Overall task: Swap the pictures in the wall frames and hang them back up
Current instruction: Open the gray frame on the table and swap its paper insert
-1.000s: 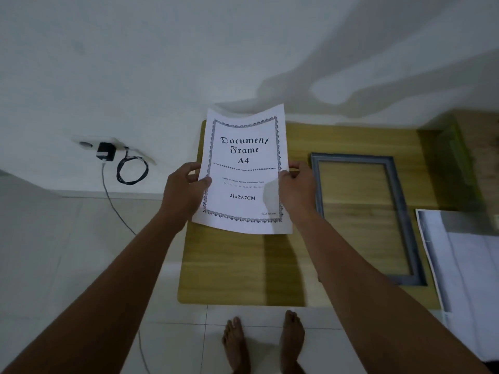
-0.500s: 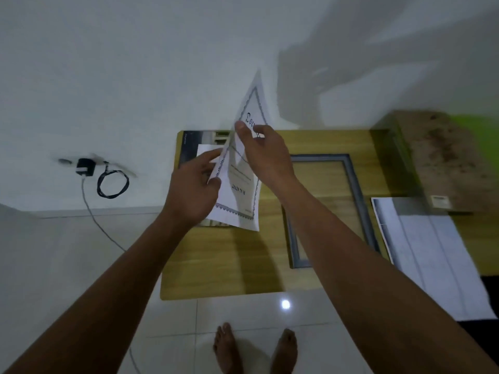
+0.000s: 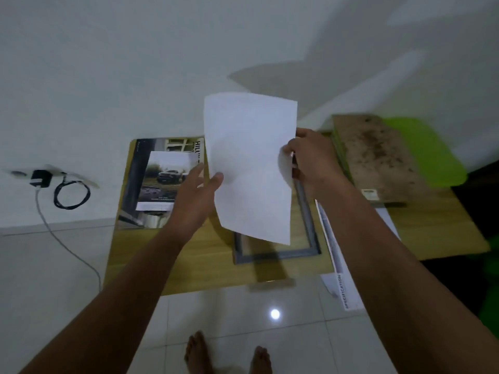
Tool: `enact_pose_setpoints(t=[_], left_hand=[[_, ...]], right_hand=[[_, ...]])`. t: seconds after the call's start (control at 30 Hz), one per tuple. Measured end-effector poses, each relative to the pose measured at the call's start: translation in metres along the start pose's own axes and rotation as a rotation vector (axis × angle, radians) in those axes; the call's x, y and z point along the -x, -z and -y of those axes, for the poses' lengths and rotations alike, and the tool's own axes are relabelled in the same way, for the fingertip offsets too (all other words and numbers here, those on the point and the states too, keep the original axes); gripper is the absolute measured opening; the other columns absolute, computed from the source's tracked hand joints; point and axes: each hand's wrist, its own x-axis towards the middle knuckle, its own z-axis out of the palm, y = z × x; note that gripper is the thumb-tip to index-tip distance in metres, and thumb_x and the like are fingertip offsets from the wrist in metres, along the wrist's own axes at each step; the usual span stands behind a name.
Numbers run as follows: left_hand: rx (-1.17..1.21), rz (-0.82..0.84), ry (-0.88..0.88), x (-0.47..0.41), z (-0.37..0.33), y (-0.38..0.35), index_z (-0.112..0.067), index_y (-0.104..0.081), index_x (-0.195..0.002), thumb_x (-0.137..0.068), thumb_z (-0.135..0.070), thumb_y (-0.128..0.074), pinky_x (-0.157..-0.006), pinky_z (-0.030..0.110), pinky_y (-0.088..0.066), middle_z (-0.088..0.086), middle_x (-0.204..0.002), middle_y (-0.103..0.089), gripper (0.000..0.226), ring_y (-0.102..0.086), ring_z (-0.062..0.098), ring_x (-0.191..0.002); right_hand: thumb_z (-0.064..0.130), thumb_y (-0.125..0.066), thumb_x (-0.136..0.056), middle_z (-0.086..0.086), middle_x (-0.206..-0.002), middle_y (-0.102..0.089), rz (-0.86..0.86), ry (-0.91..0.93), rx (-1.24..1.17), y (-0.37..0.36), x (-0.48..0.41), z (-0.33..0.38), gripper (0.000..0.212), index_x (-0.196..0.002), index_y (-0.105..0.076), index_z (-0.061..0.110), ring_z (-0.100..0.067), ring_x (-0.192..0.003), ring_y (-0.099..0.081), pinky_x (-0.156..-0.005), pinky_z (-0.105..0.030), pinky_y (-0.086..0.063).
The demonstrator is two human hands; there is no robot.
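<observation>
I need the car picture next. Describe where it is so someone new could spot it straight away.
Start at the light wooden table against the white wall. On its far left corner lies a large dark printed sheet, and on top of that rests the smaller car photo print. It alone shows a dark car on muddy ground; the white paper sheet held up nearby is blank.

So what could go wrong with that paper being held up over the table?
The white sheet is pinched only at its side edges by the left hand and right hand, and it already bows, so it might crease. The printed page on the right hangs over the front edge of the table; a passing arm could knock it to the floor.
</observation>
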Motion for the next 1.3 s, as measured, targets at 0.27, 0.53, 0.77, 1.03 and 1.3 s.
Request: enact_pose_setpoints(t=[0.27,0.53,0.77,1.03,1.3], left_hand=[[0.080,0.039,0.177,-0.003,0.035,-0.050,-0.016,-0.061,-0.124,-0.083,-0.009,-0.073,-0.088,0.049,-0.056,0.006,-0.103,-0.073,0.043,-0.072,0.026,-0.089],[-0.441,-0.064,-0.035,-0.022,0.068,-0.078,-0.016,-0.060,-0.127,-0.078,-0.014,-0.078,-0.063,0.020,-0.046,-0.008,-0.067,-0.062,0.052,-0.059,0.003,-0.065],[-0.744,-0.149,-0.200,-0.039,0.085,-0.085,-0.009,-0.053,-0.131,-0.078,-0.019,-0.075,-0.081,0.040,-0.051,0.016,-0.101,-0.065,0.059,-0.061,0.033,-0.094],[-0.969,-0.014,-0.347,-0.039,0.103,-0.089,-0.007,-0.054,-0.135,-0.080,-0.031,-0.075,-0.095,0.051,-0.048,0.018,-0.139,-0.051,0.064,-0.051,0.040,-0.120],[-1.116,0.016,-0.393,-0.040,0.098,-0.095,-0.008,-0.041,-0.145,-0.093,-0.047,-0.054,-0.098,0.047,-0.045,0.013,-0.154,-0.034,0.066,-0.040,0.034,-0.132]], right_hand=[[0.004,-0.054,-0.081,-0.007,-0.099,-0.071,-0.033,-0.145,0.194,0.082,-0.025,-0.073,0.032,-0.104,-0.070,0.019,-0.028,-0.089,-0.066,-0.069,-0.034,-0.050],[0.012,-0.064,-0.089,-0.003,-0.123,-0.064,-0.073,-0.043,0.550,0.080,-0.048,-0.142,0.040,-0.129,-0.059,0.016,-0.021,-0.104,-0.062,-0.077,-0.024,-0.044],[0.022,-0.059,-0.097,-0.003,-0.148,-0.047,-0.047,0.137,0.752,0.069,-0.061,-0.157,0.057,-0.149,-0.037,0.016,-0.024,-0.137,-0.044,-0.102,-0.030,-0.041],[0.054,-0.049,-0.095,-0.006,-0.165,-0.014,0.318,0.402,1.234,0.086,-0.056,-0.179,0.068,-0.152,-0.032,0.022,-0.025,-0.153,-0.002,-0.122,-0.050,-0.011],[0.044,-0.045,-0.102,-0.010,-0.166,-0.005,0.234,0.418,1.182,0.087,-0.062,-0.191,0.061,-0.154,-0.028,0.017,-0.029,-0.153,0.003,-0.123,-0.050,-0.007]])
